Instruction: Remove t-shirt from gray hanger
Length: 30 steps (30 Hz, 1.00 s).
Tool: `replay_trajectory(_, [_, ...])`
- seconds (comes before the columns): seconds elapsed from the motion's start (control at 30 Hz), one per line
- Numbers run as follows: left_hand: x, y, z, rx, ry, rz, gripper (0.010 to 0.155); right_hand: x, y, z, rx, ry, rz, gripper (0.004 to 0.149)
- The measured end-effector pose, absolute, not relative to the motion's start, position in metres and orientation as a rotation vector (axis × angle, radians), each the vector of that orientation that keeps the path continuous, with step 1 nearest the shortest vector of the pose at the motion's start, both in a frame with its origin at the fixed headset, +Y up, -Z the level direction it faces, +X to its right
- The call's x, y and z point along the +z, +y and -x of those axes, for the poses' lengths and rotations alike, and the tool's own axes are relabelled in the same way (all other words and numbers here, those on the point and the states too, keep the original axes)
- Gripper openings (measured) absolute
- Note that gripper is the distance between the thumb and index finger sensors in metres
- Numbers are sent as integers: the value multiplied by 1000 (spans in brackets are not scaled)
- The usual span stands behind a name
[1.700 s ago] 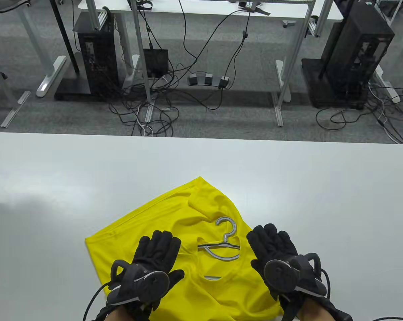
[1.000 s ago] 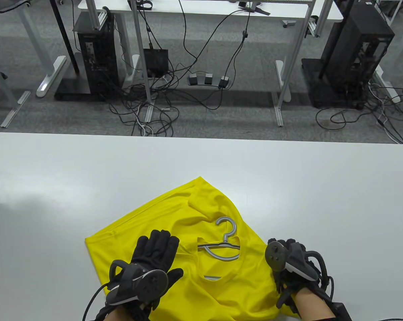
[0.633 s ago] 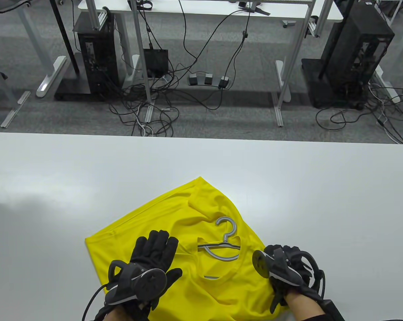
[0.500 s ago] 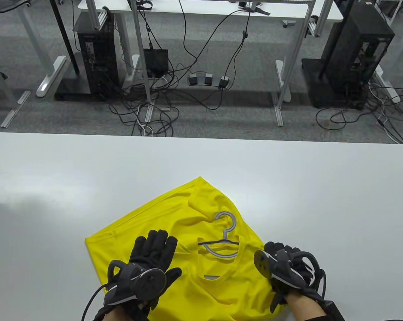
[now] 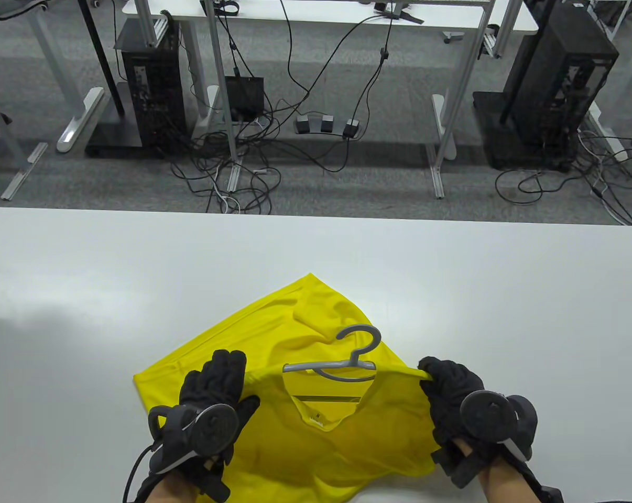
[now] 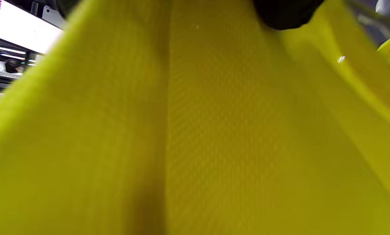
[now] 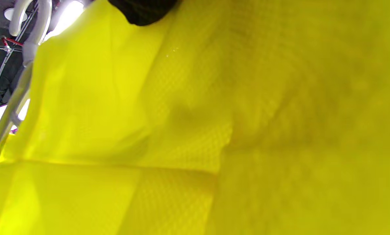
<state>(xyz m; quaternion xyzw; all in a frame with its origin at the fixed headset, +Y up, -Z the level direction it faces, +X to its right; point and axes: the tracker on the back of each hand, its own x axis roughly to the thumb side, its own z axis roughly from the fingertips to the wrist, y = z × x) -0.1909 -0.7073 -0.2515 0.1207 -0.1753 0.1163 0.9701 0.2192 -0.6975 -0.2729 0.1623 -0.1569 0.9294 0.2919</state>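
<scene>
A yellow t-shirt (image 5: 274, 335) lies on the white table (image 5: 85, 272) with its near part lifted. A gray hanger (image 5: 347, 361) sits in its collar, hook pointing away from me. My left hand (image 5: 219, 380) grips the shirt's left shoulder. My right hand (image 5: 442, 377) grips its right shoulder. Both hold the shoulder line taut above the table. Yellow fabric fills the left wrist view (image 6: 195, 130) and the right wrist view (image 7: 214, 130). The hanger's hook shows at the top left of the right wrist view (image 7: 28, 42).
The table's far edge (image 5: 316, 217) runs across the middle of the table view. Beyond it are desk legs, computer towers (image 5: 153, 84) and loose cables (image 5: 232, 173) on the floor.
Both hands have closed on the shirt's shoulders and lifted them. The hanger has risen with the collar and turned level. Earlier my left hand lay flat on the shirt.
</scene>
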Motion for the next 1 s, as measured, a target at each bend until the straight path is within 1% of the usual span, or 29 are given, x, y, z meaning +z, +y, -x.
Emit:
replay_trajectory(0.03, [-251,-706,191,252,-360,-290,65,-272,-698,-218,2487,-419,-449,47])
replay_trajectory(0.13, [-245,-698,189,247,-407,-380,60,-268,-699,-215,2535,-449,-479,49])
replay_trajectory(0.23, [-238,-692,182,295,-456,-434,57,-263,-697,-205,2528,-460,-564,49])
replay_trajectory(0.33, [-227,-686,170,293,-531,-514,57,-253,-692,-186,2577,-519,-677,50])
replay_trajectory(0.4, [-222,-684,165,322,-575,-536,56,-248,-689,-177,2576,-542,-728,50])
replay_trajectory(0.5, [-220,-682,166,415,-578,-545,53,-243,-685,-173,2602,-612,-714,49])
replay_trajectory(0.77, [-229,-683,199,683,-381,-525,51,-245,-675,-196,2518,-713,-555,49])
replay_trajectory(0.9, [-233,-684,209,711,-310,-517,49,-246,-672,-208,2440,-735,-489,48])
replay_trajectory(1.0, [-240,-690,217,764,-206,-455,48,-248,-671,-217,2384,-733,-437,48])
